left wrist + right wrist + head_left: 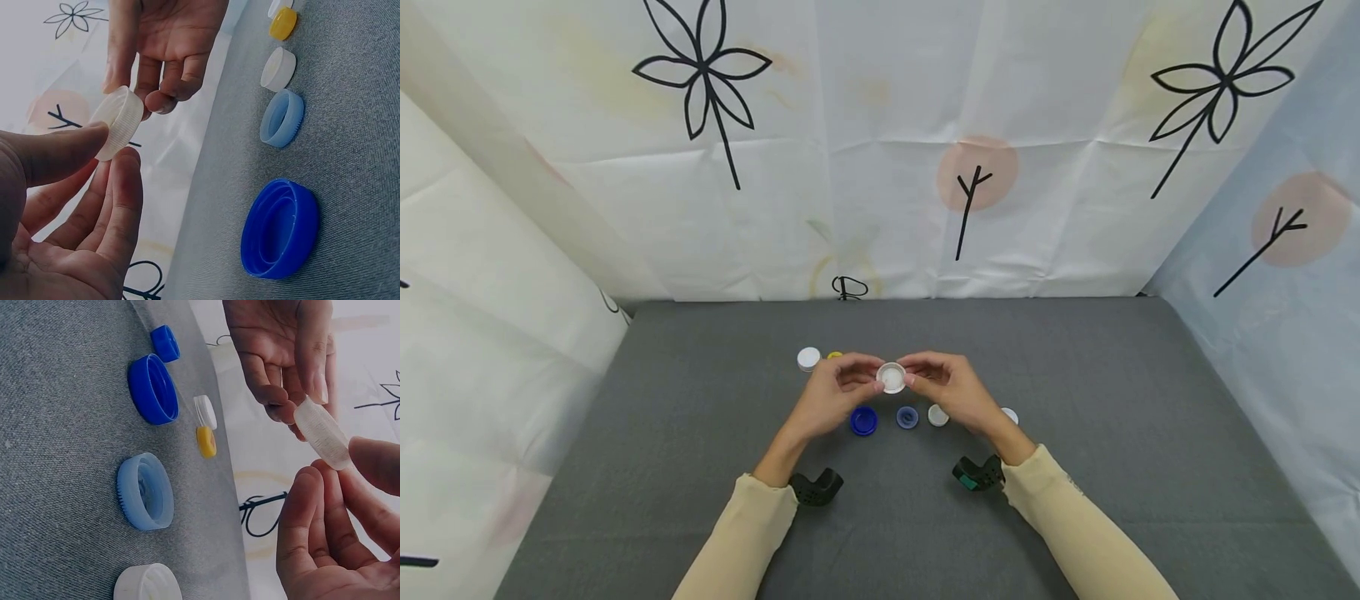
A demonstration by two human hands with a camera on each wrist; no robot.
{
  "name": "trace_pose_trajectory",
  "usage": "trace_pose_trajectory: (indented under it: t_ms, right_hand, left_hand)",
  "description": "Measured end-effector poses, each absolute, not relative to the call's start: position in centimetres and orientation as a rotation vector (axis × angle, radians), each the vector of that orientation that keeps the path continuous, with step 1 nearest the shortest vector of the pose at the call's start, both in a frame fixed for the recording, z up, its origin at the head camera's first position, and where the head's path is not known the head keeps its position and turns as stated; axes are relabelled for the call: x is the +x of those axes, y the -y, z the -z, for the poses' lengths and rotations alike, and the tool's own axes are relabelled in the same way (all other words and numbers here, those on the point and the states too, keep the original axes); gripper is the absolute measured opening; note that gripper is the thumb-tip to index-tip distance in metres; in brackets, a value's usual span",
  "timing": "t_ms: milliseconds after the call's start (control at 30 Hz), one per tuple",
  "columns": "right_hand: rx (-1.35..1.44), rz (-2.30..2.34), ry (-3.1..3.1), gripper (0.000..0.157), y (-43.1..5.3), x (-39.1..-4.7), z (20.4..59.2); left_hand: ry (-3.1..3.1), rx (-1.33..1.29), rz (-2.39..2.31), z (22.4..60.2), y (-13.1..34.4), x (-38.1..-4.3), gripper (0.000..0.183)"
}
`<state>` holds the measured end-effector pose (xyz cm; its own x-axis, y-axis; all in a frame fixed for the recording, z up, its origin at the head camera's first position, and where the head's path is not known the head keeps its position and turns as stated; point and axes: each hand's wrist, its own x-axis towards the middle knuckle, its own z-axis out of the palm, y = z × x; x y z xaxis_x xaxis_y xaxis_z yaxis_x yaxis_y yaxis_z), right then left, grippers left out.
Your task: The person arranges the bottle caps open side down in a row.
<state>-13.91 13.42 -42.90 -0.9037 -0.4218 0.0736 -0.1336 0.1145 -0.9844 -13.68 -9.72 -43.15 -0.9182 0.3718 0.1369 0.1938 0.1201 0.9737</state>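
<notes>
Both hands hold one whitish, ribbed plastic bottle cap [891, 378] raised over the grey table, its hollow side toward the head camera. My left hand [833, 393] pinches one side of it between thumb and fingertips. On the opposite side my right hand [957, 392] grips it the same way. Below the hands lie a dark blue cap [863, 421], a light blue cap [907, 417] and a white cap [937, 416], with open sides up. The right forearm partly covers another white cap [1010, 414].
Behind the left hand lie a white cap [808, 359] and a yellow cap [834, 355]. A smaller blue cap [165, 342] shows in the right wrist view. White printed cloth [880, 208] hangs along the back and sides of the grey table [700, 467].
</notes>
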Motion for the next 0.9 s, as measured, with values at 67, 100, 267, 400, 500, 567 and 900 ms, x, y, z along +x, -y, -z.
trace_pose_trajectory:
  t_ms: [67,100,267,400,500,567,900]
  right_hand:
    - [-0.532,1.87,-2.161,0.027,-13.4,-14.0,42.87]
    - [-0.525,1.872,-2.158,0.027,-13.42,-14.05,42.87]
    - [-0.527,1.876,-2.161,0.025,-13.45,-14.16,42.71]
    - [-0.531,1.875,-2.171,0.024,-13.46,-14.23,42.69]
    - [-0.531,1.87,-2.18,0.023,-13.47,-14.27,42.79]
    - [-0.538,1.866,-2.19,0.023,-13.47,-14.27,42.81]
    - [-0.597,1.866,-2.273,0.019,-13.51,-14.14,42.76]
  left_hand:
    - [-2.241,0.573,-1.919,43.21,9.69,-13.68,0.029]
    - [-2.242,0.572,-1.921,43.26,9.67,-13.7,0.028]
    - [-2.237,0.529,-1.925,43.39,9.5,-13.83,0.023]
    - [-2.214,0.503,-1.939,43.37,9.37,-13.92,0.02]
    - [-2.213,0.496,-1.942,43.38,9.3,-13.97,0.019]
    - [-2.212,0.484,-1.942,43.41,9.27,-14.01,0.019]
    - [-2.083,0.385,-1.89,43.17,9.12,-14.15,0.031]
